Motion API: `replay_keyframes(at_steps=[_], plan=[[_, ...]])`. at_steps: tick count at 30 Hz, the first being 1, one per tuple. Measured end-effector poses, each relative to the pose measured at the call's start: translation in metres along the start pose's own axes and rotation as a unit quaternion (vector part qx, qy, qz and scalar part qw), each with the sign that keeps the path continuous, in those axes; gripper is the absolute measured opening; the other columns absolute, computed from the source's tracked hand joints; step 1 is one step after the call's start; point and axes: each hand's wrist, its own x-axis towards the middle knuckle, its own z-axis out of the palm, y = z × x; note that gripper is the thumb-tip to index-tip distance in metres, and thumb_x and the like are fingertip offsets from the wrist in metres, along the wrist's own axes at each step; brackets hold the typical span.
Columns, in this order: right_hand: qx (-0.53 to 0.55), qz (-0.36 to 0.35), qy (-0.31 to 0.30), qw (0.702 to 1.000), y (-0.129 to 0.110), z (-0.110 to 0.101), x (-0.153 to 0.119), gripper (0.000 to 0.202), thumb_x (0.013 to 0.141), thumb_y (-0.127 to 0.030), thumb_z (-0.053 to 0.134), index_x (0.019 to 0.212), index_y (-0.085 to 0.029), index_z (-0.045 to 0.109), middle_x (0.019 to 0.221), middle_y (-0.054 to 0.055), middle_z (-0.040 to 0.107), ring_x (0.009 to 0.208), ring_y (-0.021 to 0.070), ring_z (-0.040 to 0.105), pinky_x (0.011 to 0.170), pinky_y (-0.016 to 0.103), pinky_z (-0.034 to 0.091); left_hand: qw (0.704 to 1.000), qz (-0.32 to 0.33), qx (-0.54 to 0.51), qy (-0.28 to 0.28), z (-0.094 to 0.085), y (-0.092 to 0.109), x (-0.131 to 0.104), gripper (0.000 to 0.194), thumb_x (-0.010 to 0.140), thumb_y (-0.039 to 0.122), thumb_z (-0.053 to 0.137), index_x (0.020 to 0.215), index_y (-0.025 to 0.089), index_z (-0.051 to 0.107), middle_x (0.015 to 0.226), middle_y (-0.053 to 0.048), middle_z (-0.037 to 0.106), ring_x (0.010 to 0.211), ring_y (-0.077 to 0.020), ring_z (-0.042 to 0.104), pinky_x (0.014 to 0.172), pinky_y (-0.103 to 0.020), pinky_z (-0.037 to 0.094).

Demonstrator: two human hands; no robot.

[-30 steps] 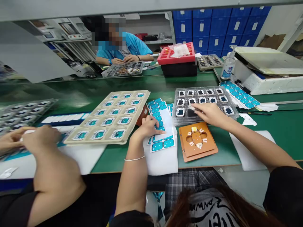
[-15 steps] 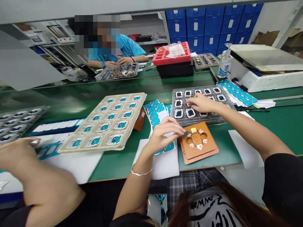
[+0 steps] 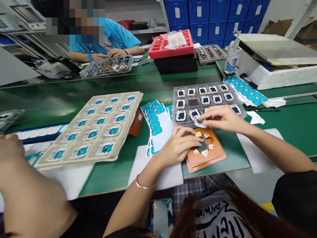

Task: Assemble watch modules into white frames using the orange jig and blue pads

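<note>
My left hand [image 3: 182, 143] lies over an orange-brown fixture plate [image 3: 215, 157], its fingers stretched out and their tips touching a dark teal piece [image 3: 201, 145] in the plate's central recess. Small white tabs [image 3: 205, 153] and a yellow-topped one stand around the recess. Just above the plate's far edge, my right hand [image 3: 224, 118] pinches a small white-and-clear square casing [image 3: 198, 121], tilted, its far side near the tray. Behind it lies a clear plastic tray [image 3: 176, 126] with rows of similar white-rimmed casings, partly hidden by my right hand.
A beige tray [image 3: 117, 155] of teal-faced casings and teal sticker sheets [image 3: 156, 120] lie left of the fixture. More sticker sheets [image 3: 247, 91], a pump bottle [image 3: 232, 59] and a foam box [image 3: 269, 76] stand right. A co-worker's arm [image 3: 27, 178] reaches in; another person [image 3: 121, 36] sits opposite.
My right hand has lifted a casing from the tray and brought it towards the fixture. My left hand has moved from the fixture's edge onto its recess, where a teal piece now shows. The view has shifted.
</note>
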Motion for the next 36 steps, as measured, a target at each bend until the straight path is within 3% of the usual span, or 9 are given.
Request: replay_keyframes(at_steps=[5, 9, 11, 14, 17, 21, 25, 30, 36], plan=[[-0.04, 0.007, -0.061, 0.997, -0.008, -0.003, -0.041, 0.017, 0.09, -0.027, 0.064, 0.098, -0.017, 0.075, 0.08, 0.004, 0.074, 0.058, 0.0095, 0.061, 0.055, 0.022, 0.047, 0.999, 0.026, 0.033, 0.007, -0.003, 0.005, 0.0, 0.038, 0.089, 0.006, 0.046, 0.114, 0.029, 0.065, 0.116, 0.0, 0.073, 0.112, -0.0228, 0.052, 0.091, -0.043, 0.038], [-0.056, -0.043, -0.074, 0.995, -0.004, -0.002, -0.044, 0.018, 0.091, -0.032, 0.064, 0.093, -0.017, 0.076, 0.071, 0.001, 0.068, 0.053, 0.0079, 0.052, 0.051, 0.022, 0.042, 0.999, 0.025, 0.047, -0.004, -0.005, 0.005, 0.0, 0.036, 0.091, 0.009, 0.047, 0.115, 0.029, 0.064, 0.113, 0.0, 0.074, 0.106, -0.022, 0.053, 0.089, -0.041, 0.037], [-0.045, -0.046, -0.059, 0.996, 0.0, -0.004, -0.043, 0.023, 0.088, -0.036, 0.068, 0.098, -0.018, 0.075, 0.077, 0.003, 0.067, 0.053, 0.008, 0.05, 0.048, 0.022, 0.041, 0.998, 0.025, 0.053, -0.014, -0.005, 0.005, -0.001, 0.035, 0.092, 0.011, 0.046, 0.115, 0.029, 0.065, 0.114, -0.001, 0.073, 0.107, -0.0225, 0.053, 0.09, -0.042, 0.037], [-0.053, -0.05, -0.049, 0.996, 0.007, -0.008, -0.041, 0.026, 0.085, -0.037, 0.071, 0.103, -0.019, 0.074, 0.106, 0.009, 0.07, 0.079, 0.0144, 0.065, 0.062, 0.027, 0.052, 0.997, 0.021, 0.063, -0.026, -0.006, 0.006, -0.001, 0.036, 0.092, 0.012, 0.044, 0.114, 0.03, 0.065, 0.116, 0.0, 0.073, 0.11, -0.0233, 0.054, 0.09, -0.043, 0.036], [-0.08, -0.063, -0.064, 0.993, 0.013, -0.01, -0.04, 0.019, 0.086, -0.034, 0.07, 0.099, -0.022, 0.074, 0.123, 0.01, 0.069, 0.102, 0.0209, 0.067, 0.085, 0.039, 0.054, 0.998, 0.002, 0.07, 0.005, -0.007, 0.012, 0.001, 0.033, 0.089, 0.013, 0.05, 0.113, 0.029, 0.065, 0.111, 0.0, 0.074, 0.106, -0.0237, 0.055, 0.087, -0.042, 0.037], [-0.107, -0.132, -0.035, 0.985, 0.016, -0.003, -0.039, 0.016, 0.085, -0.033, 0.071, 0.095, -0.02, 0.074, 0.113, 0.01, 0.074, 0.082, 0.0187, 0.068, 0.075, 0.038, 0.054, 0.987, -0.089, 0.098, 0.088, -0.005, 0.018, 0.002, 0.022, 0.086, 0.03, 0.065, 0.108, 0.025, 0.066, 0.101, -0.003, 0.074, 0.098, -0.0249, 0.054, 0.085, -0.042, 0.04], [-0.11, -0.187, 0.008, 0.976, 0.012, 0.013, -0.039, 0.017, 0.083, -0.035, 0.073, 0.092, -0.021, 0.073, 0.107, 0.01, 0.075, 0.077, 0.0177, 0.065, 0.068, 0.036, 0.052, 0.977, -0.16, 0.098, 0.101, -0.003, 0.019, 0.0, 0.053, 0.075, 0.062, 0.071, 0.113, 0.025, 0.066, 0.106, -0.007, 0.071, 0.1, -0.0275, 0.053, 0.087, -0.044, 0.041], [-0.106, -0.205, 0.004, 0.973, 0.006, 0.028, -0.038, 0.014, 0.084, -0.032, 0.071, 0.091, -0.019, 0.071, 0.102, 0.01, 0.075, 0.079, 0.0176, 0.063, 0.069, 0.035, 0.052, 0.979, -0.163, 0.099, 0.079, -0.002, 0.02, -0.001, 0.05, 0.076, 0.062, 0.071, 0.111, 0.026, 0.066, 0.105, -0.006, 0.072, 0.101, -0.0277, 0.054, 0.086, -0.045, 0.036], [-0.115, -0.19, -0.008, 0.975, 0.005, 0.028, -0.039, 0.015, 0.086, -0.035, 0.069, 0.09, -0.02, 0.072, 0.105, 0.01, 0.075, 0.076, 0.0178, 0.06, 0.068, 0.036, 0.05, 0.979, -0.16, 0.11, 0.061, -0.002, 0.022, -0.002, 0.046, 0.077, 0.06, 0.07, 0.11, 0.027, 0.067, 0.105, -0.005, 0.072, 0.102, -0.0278, 0.053, 0.086, -0.044, 0.033]])
